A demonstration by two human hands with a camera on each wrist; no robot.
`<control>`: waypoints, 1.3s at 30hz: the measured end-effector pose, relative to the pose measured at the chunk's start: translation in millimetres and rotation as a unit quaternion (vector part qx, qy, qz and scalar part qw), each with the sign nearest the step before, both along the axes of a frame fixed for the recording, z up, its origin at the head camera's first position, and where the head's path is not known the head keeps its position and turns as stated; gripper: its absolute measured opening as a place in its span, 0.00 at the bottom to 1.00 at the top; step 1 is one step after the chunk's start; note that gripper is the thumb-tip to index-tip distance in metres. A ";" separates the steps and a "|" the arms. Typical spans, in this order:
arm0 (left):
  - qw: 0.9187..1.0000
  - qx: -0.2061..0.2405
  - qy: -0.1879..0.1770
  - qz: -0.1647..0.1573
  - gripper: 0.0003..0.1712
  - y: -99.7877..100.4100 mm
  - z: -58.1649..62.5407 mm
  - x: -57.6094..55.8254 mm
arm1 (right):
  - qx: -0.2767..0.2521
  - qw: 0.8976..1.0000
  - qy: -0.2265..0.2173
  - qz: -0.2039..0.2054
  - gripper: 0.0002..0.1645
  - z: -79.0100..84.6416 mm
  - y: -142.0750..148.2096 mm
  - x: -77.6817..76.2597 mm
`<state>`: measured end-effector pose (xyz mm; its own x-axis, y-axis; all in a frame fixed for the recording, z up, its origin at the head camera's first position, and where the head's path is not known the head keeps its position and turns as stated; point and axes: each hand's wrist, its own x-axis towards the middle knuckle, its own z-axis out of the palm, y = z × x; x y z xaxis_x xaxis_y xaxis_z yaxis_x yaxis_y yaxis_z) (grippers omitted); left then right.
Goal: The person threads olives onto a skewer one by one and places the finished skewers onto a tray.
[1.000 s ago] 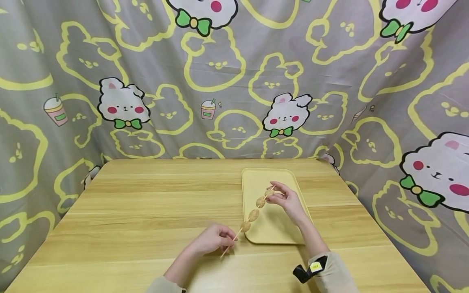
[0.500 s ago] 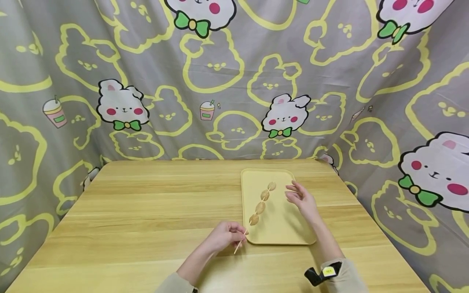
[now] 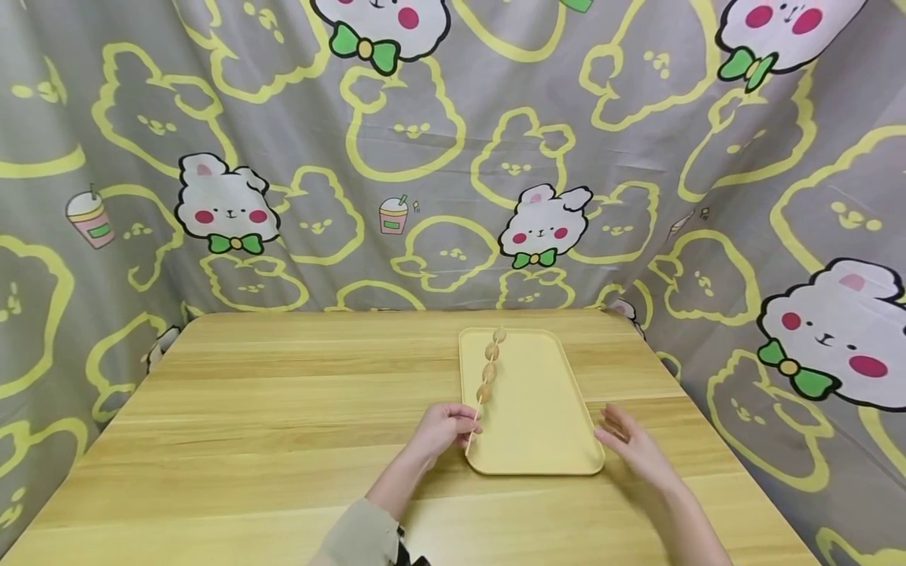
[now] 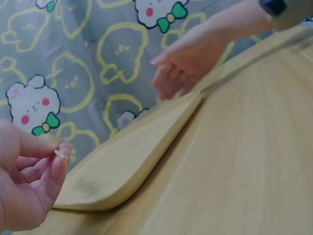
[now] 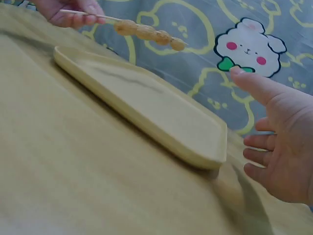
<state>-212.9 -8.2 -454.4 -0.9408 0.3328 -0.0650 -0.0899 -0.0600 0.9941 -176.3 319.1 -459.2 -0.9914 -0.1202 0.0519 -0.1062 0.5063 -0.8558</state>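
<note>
Several brown balls are threaded on a thin wooden stick, making a skewer [image 3: 490,371]. My left hand [image 3: 444,431] pinches its bare lower end between thumb and fingers. In the right wrist view the skewer [image 5: 146,32] is held in the air above the yellow tray [image 5: 142,105], its shadow falling on the tray. The tray [image 3: 538,409] lies flat on the table, with the skewer over its left side in the head view. My right hand [image 3: 637,452] holds nothing; its fingers are extended beside the tray's right edge, near the front corner.
The wooden table [image 3: 283,417] reaches back to a grey curtain [image 3: 318,126] printed with rabbits and yellow outlines. The curtain also surrounds the left and right sides. A dark wrist strap [image 4: 273,7] sits on the right arm.
My right hand has released the skewer's upper end and moved right and toward me. The left hand has moved forward, swinging the skewer more upright along the tray's left side.
</note>
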 end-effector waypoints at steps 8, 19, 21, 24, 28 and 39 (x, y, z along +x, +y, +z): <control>0.997 0.036 -0.039 0.050 0.12 30.9 3.7 -12.0 | -0.017 0.999 -0.031 0.021 0.41 -11.1 -4.5 14.7; 0.992 0.023 -0.062 0.111 0.09 76.2 -3.9 -11.3 | -0.045 0.998 -0.023 0.025 0.41 -12.9 -9.3 18.8; 0.992 0.013 -0.062 0.111 0.08 81.5 -5.5 -9.9 | -0.049 0.998 -0.026 0.021 0.41 -13.3 -9.0 18.7; 0.991 -0.006 -0.068 0.111 0.07 87.6 -7.1 -8.6 | -0.057 0.998 -0.033 0.017 0.42 -14.3 -8.9 18.2; 0.990 -0.027 -0.074 0.116 0.06 92.3 -6.1 -6.0 | -0.069 0.997 -0.037 0.011 0.42 -15.9 -9.5 17.9; 0.986 -0.057 -0.072 0.139 0.04 101.6 -15.5 -7.1 | -0.075 0.997 -0.033 0.001 0.38 -11.9 -9.1 18.3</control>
